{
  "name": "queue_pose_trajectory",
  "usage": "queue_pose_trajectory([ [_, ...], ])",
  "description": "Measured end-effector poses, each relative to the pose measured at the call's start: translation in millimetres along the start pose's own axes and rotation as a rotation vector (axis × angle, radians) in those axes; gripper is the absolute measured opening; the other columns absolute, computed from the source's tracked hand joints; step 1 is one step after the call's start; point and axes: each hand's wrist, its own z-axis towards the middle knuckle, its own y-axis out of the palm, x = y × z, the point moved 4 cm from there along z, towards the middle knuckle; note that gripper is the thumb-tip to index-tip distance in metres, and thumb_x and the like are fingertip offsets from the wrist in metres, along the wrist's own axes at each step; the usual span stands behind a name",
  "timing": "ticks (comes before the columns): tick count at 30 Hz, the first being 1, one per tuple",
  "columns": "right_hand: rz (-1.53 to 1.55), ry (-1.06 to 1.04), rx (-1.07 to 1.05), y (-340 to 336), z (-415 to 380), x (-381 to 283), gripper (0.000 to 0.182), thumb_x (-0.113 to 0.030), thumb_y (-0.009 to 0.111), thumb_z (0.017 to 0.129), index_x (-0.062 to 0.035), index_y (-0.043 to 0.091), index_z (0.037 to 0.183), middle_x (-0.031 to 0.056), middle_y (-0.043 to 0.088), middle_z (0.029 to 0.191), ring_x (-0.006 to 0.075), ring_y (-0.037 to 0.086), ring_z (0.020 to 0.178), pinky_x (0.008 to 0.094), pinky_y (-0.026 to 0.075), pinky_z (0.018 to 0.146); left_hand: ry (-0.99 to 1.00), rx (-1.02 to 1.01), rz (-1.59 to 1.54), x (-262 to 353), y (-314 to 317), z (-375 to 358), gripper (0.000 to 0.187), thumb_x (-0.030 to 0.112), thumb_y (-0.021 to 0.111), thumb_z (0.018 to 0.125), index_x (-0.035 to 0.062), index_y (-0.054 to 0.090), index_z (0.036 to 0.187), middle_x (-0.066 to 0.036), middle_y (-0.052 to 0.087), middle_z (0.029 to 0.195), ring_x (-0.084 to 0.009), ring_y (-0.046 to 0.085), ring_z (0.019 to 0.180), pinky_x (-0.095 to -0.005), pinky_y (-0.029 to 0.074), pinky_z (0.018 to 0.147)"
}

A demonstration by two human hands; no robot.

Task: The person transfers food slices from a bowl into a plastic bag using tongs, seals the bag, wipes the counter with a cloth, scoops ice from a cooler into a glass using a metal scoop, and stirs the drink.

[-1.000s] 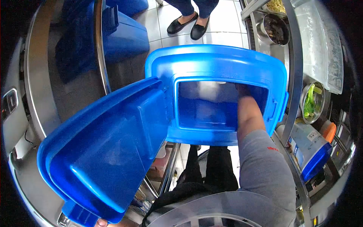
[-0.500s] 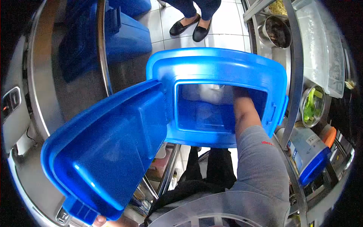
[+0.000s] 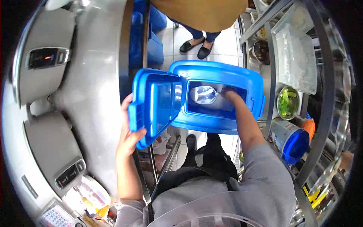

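Observation:
A blue bin stands in front of me with a rectangular opening in its top. Its hinged flap lid is raised on the left. My left hand is wrapped round the outer edge of that lid, thumb on the inner side by the latch. Inside the opening, my right hand is closed on the handle of a shiny clear scoop, whose bowl points left. Below the scoop, part of the bin's inside shows pale grey; the lower depth is in shadow.
A steel counter with grey appliances runs along the left. Racks on the right hold a clear plastic container, a bowl of green vegetables and a blue-lidded tub. Another person stands beyond the bin.
My right hand has risen from deep in the bin, and the scoop now shows in the opening. The lid stands more upright, with my left hand farther up its edge. My view has shifted.

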Motion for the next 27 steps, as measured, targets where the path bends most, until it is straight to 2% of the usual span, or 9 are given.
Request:
queue_pose_trajectory([
  [2,0.375,0.03,0.08,-18,-46,-9,0.032,-0.028,0.062,0.076,-0.0086,0.061,0.101,0.0167,0.058,0.106,0.0326,0.055,0.097,0.0368,0.043,0.086,0.097,-0.021,0.043,6,-1,2,0.088,0.029,0.061,0.055,0.0116,0.022,0.133,-0.01,0.033,0.125,-0.0241,0.031,0.12,-0.0366,0.026,0.1],
  [9,0.378,-0.051,0.306,-53,-146,4,0.029,-0.025,0.065,0.074,-0.0061,0.063,0.095,0.0179,0.061,0.099,0.0326,0.057,0.093,0.0372,0.045,0.082,0.158,-0.006,-0.07,10,-5,-4,0.077,0.013,0.05,0.056,0.0076,0.029,0.13,-0.012,0.038,0.12,-0.0242,0.036,0.114,-0.0336,0.028,0.098],
  [12,0.418,-0.067,0.374,-50,-165,31,0.029,-0.025,0.067,0.074,-0.0057,0.063,0.095,0.0134,0.063,0.093,0.026,0.06,0.086,0.0348,0.046,0.076,0.182,-0.015,-0.077,9,-7,-4,0.075,0.013,0.05,0.059,0.0073,0.029,0.131,-0.013,0.039,0.12,-0.0247,0.037,0.114,-0.0337,0.028,0.099],
  [14,0.71,-0.029,0.233,-53,-190,43,0.028,-0.027,0.066,0.075,-0.0054,0.062,0.091,0.0053,0.062,0.082,0.0167,0.058,0.075,0.0308,0.046,0.069,0.213,-0.027,-0.076,-2,-9,-3,0.074,0.013,0.05,0.061,0.0073,0.028,0.131,-0.013,0.039,0.12,-0.0252,0.037,0.115,-0.034,0.028,0.099],
  [15,0.788,-0.003,0.2,-55,-204,45,0.021,-0.025,0.064,0.078,-0.0079,0.061,0.088,-0.0015,0.058,0.075,0.0088,0.05,0.066,0.0256,0.042,0.06,0.252,-0.007,-0.07,-6,-11,-2,0.073,0.013,0.051,0.063,0.0072,0.027,0.132,-0.013,0.039,0.121,-0.0254,0.036,0.117,-0.034,0.027,0.1],
  [18,0.995,0.005,0.168,-64,-255,41,0.013,-0.022,0.063,0.079,-0.0114,0.061,0.087,-0.0036,0.057,0.073,0.0071,0.046,0.06,0.0231,0.038,0.053,0.387,0.045,-0.091,1,-13,-16,0.065,0.009,0.053,0.071,0.0059,0.03,0.132,-0.015,0.038,0.124,-0.0266,0.034,0.121,-0.0347,0.026,0.101],
  [21,0.985,-0.04,0.196,-86,-314,25,0.011,-0.022,0.06,0.081,-0.0132,0.06,0.088,-0.0055,0.056,0.073,0.0046,0.043,0.058,0.0198,0.034,0.051,0.753,0.265,0.534,21,-20,-48,0.048,0.007,0.054,0.078,0.0027,0.041,0.124,-0.019,0.039,0.124,-0.0325,0.04,0.116,-0.0361,0.033,0.098],
  [24,0.95,-0.133,0.237,-117,-367,0,0.014,-0.023,0.06,0.082,-0.0109,0.06,0.09,-0.0061,0.056,0.074,0.0029,0.043,0.06,0.0183,0.034,0.052,0.795,0.357,0.848,24,-23,-74,0.052,0.008,0.059,0.075,0.0042,0.041,0.124,-0.016,0.041,0.125,-0.0341,0.041,0.113,-0.0378,0.037,0.094],
  [27,0.823,-0.247,0.232,-154,-413,-33,0.017,-0.023,0.057,0.084,-0.0083,0.059,0.093,-0.0055,0.057,0.079,0.0025,0.048,0.069,0.0174,0.036,0.057,0.763,0.433,0.865,25,-32,-101,0.056,0.01,0.059,0.074,0.0061,0.038,0.126,-0.014,0.04,0.126,-0.0344,0.041,0.113,-0.0396,0.037,0.093],
])
